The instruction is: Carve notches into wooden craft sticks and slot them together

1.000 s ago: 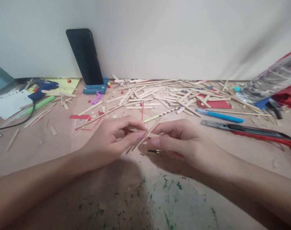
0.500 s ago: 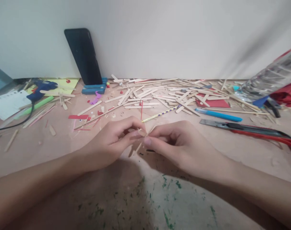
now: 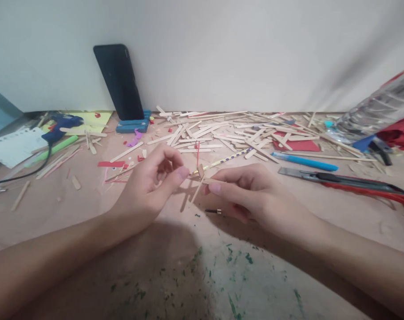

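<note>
Between the thumb and fingers of my right hand (image 3: 255, 193) is a small crossed assembly of wooden stick pieces (image 3: 197, 192), held above the table. Its thin arms point different ways, and a short flat piece stands up near its middle. My left hand (image 3: 150, 184) is just to the left of it, fingers curled loosely and thumb apart from them, with nothing visible in its grasp. The left thumb tip is close to the assembly's left end. Below the right fingertips, a small black piece with a metal tip (image 3: 212, 211) lies on the table.
Many loose craft sticks (image 3: 205, 131) lie along the wall. A patterned pencil (image 3: 227, 161), a blue pen (image 3: 305, 161) and a box cutter (image 3: 342, 180) lie closer. A phone (image 3: 120, 82) leans in a blue stand (image 3: 132, 126). A blue glue gun (image 3: 64, 126) and plastic bottle (image 3: 382, 104) are at the sides.
My left hand has let go of the stick assembly and drawn back up and left, its fingers loosening. My right hand keeps hold of the assembly, which shows more now.
</note>
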A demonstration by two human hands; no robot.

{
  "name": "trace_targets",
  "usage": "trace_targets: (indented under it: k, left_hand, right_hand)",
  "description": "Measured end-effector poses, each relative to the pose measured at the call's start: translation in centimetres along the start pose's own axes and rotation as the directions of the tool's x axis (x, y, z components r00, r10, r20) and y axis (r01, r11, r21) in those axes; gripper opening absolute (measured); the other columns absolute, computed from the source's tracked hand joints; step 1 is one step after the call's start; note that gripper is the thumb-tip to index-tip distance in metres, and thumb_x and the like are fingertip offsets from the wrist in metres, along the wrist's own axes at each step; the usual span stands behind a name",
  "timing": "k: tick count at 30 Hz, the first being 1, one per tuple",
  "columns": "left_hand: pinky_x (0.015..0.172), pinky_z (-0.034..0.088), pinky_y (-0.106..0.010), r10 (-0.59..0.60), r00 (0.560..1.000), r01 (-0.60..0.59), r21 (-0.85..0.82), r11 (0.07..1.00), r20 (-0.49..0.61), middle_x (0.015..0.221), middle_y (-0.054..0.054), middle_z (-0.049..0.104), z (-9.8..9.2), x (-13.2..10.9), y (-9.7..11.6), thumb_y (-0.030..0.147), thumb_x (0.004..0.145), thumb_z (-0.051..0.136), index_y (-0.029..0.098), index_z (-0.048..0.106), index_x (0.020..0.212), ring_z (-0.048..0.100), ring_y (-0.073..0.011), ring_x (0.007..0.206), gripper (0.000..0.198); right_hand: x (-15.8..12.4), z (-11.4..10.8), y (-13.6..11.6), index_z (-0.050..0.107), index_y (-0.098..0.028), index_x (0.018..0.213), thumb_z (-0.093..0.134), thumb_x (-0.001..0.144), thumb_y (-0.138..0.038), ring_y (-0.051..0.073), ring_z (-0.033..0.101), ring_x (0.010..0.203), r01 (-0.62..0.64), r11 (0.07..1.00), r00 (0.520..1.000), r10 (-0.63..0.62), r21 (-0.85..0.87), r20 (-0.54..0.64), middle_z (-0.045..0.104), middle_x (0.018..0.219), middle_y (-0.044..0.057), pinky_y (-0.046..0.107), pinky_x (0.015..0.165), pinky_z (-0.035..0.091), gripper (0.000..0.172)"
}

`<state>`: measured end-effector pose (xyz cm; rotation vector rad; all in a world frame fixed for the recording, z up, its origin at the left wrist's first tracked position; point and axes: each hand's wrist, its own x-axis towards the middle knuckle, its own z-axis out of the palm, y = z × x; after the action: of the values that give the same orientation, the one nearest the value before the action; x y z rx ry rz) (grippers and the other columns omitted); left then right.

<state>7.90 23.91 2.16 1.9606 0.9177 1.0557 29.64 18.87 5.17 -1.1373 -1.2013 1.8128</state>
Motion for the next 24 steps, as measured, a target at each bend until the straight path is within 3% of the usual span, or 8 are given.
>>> trace_targets:
  k: [2, 4, 6, 9, 12, 15, 19, 24]
  left_hand:
    - [0.073, 0.047, -0.032, 0.087, 0.993, -0.077, 0.122, 0.99, -0.083, 0.088, 0.002, 0.057, 0.04, -0.2, 0.42, 0.027, 0.097, 0.067, 0.025, 0.056, 0.097, 0.053, -0.0157, 0.079, 0.011]
    - [0.082, 0.049, -0.035, 0.171, 0.984, -0.155, 0.219, 0.963, -0.056, 0.096, 0.001, 0.06, 0.2, -0.35, 0.71, 0.023, 0.089, 0.074, 0.026, 0.056, 0.101, 0.057, -0.0176, 0.088, 0.022]
    - [0.089, 0.051, -0.037, 0.223, 0.975, -0.217, 0.269, 0.938, 0.008, 0.106, -0.001, 0.065, 0.44, -0.42, 0.84, 0.022, 0.087, 0.077, 0.026, 0.057, 0.107, 0.061, -0.0197, 0.098, 0.029]
    - [0.089, 0.054, -0.036, 0.279, 0.959, -0.283, 0.272, 0.92, 0.054, 0.105, -0.001, 0.072, 0.63, -0.46, 0.81, 0.022, 0.092, 0.075, 0.026, 0.061, 0.108, 0.067, -0.0188, 0.097, 0.022]
    - [0.087, 0.056, -0.032, 0.259, 0.965, -0.263, 0.212, 0.941, 0.047, 0.1, 0.001, 0.076, 0.46, -0.44, 0.62, 0.019, 0.095, 0.07, 0.025, 0.067, 0.106, 0.07, -0.0161, 0.092, 0.013]
    - [0.088, 0.058, -0.028, 0.188, 0.982, -0.191, 0.15, 0.97, 0.034, 0.104, 0.002, 0.078, 0.18, -0.39, 0.38, 0.017, 0.096, 0.069, 0.026, 0.07, 0.108, 0.072, -0.0143, 0.093, 0.016]
    - [0.079, 0.059, -0.023, 0.159, 0.983, -0.173, 0.161, 0.972, 0.097, 0.104, 0.004, 0.082, 0.06, -0.31, 0.21, 0.015, 0.097, 0.069, 0.029, 0.076, 0.11, 0.076, -0.0132, 0.09, 0.021]
    - [0.071, 0.059, -0.022, 0.139, 0.984, -0.159, 0.203, 0.966, 0.112, 0.1, 0.004, 0.084, 0.24, -0.2, 0.38, 0.022, 0.098, 0.072, 0.03, 0.08, 0.105, 0.079, -0.0148, 0.086, 0.014]
  right_hand:
    - [0.06, -0.2, 0.04, 0.068, -0.018, 0.069, 0.066, 0.098, -0.035, 0.009, 0.033, 0.045, 0.034, 0.995, 0.997, -0.04, -0.098, -0.063, 0.042, 0.047, -0.005, 0.028, 0.046, 0.022, 0.034]
    - [0.04, -0.32, 0.02, 0.076, -0.016, 0.081, 0.065, 0.099, -0.034, 0.009, 0.032, 0.045, 0.049, 0.982, 0.994, -0.066, -0.184, -0.088, 0.045, 0.046, -0.005, 0.028, 0.047, 0.018, 0.028]
    - [-0.03, -0.31, 0.03, 0.076, -0.015, 0.083, 0.065, 0.099, -0.036, 0.009, 0.031, 0.046, 0.049, 0.984, 0.995, -0.062, -0.17, -0.077, 0.044, 0.046, -0.005, 0.029, 0.049, 0.017, 0.028]
    - [-0.1, -0.16, 0.04, 0.074, -0.016, 0.08, 0.067, 0.098, -0.035, 0.009, 0.03, 0.047, 0.048, 0.994, 0.995, -0.056, -0.097, -0.081, 0.043, 0.048, -0.006, 0.029, 0.051, 0.017, 0.027]
    - [-0.04, -0.11, -0.03, 0.073, -0.016, 0.078, 0.068, 0.096, -0.034, 0.009, 0.031, 0.047, 0.034, 0.995, 0.995, -0.043, -0.093, -0.095, 0.044, 0.048, -0.005, 0.028, 0.05, 0.018, 0.026]
    - [0.1, -0.16, -0.12, 0.07, -0.016, 0.074, 0.067, 0.097, -0.035, 0.009, 0.031, 0.048, 0.031, 0.993, 0.994, -0.042, -0.11, -0.096, 0.044, 0.049, -0.005, 0.027, 0.048, 0.02, 0.03]
    - [0.4, -0.29, -0.24, 0.059, -0.018, 0.061, 0.079, 0.089, -0.036, 0.009, 0.037, 0.05, 0.04, 0.992, 0.996, -0.05, -0.121, -0.08, 0.047, 0.055, -0.004, 0.026, 0.048, 0.028, 0.039]
    - [0.59, -0.59, -0.13, 0.064, -0.018, 0.07, 0.084, 0.086, -0.035, 0.009, 0.039, 0.048, 0.001, 0.995, 0.997, -0.008, -0.095, -0.079, 0.046, 0.054, -0.006, 0.025, 0.046, 0.03, 0.03]
